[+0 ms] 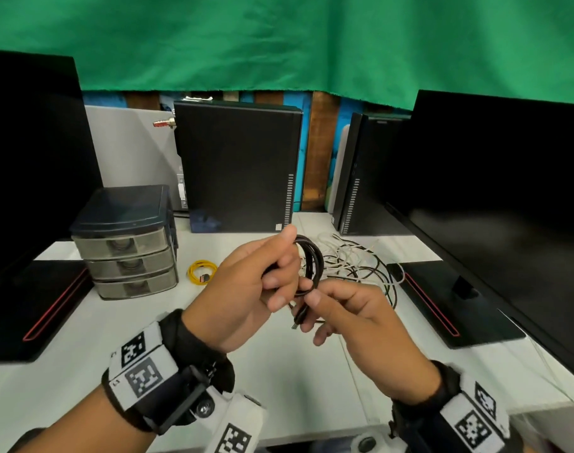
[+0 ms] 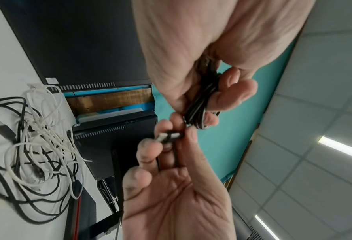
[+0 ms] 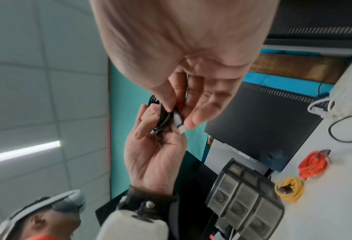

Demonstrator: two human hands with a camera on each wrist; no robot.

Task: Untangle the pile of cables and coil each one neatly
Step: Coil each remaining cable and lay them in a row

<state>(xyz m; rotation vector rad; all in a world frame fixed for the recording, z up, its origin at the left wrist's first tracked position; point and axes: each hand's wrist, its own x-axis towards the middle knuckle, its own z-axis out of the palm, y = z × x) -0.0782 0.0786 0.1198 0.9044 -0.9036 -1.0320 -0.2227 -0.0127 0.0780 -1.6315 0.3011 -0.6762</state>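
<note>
My left hand (image 1: 246, 289) is raised above the white surface (image 1: 83, 371) with its fingers (image 1: 280, 282) curled round a small black coil (image 1: 310, 263), the thumb lying along the top of the loops. My right hand (image 1: 354, 322) sits just beside it, slightly lower, thumb and forefinger pinching the black cable's loose plug end (image 1: 300, 317) right under the coil; the other fingers hang loosely bent.

From my head the plug is only a dark stub. The right wrist view shows its silver tip (image 3: 179, 123) poking out between my pinching fingers (image 3: 195, 116), with the black loops (image 3: 163, 118) lying in my left palm (image 3: 156, 155). The left wrist view shows the same pinch from the other side, plug (image 2: 169, 137) held crosswise, and the coil (image 2: 199, 104) clamped under my left fingers (image 2: 232, 91).

Behind my hands lies the tangled pile (image 1: 354, 259) of white and black cables, well seen from the left wrist (image 2: 37, 146), with a black plug (image 2: 3, 129) lying loose in it. A coiled yellow cable (image 1: 201, 272) rests near a small drawer unit (image 1: 128, 243). Only the right wrist view shows a coiled orange cable (image 3: 312, 164) beside the yellow one (image 3: 290, 190); from my head, my left hand hides it. A black computer case (image 1: 239, 168) stands at the back and a dark monitor (image 1: 507, 197) to the right.
</note>
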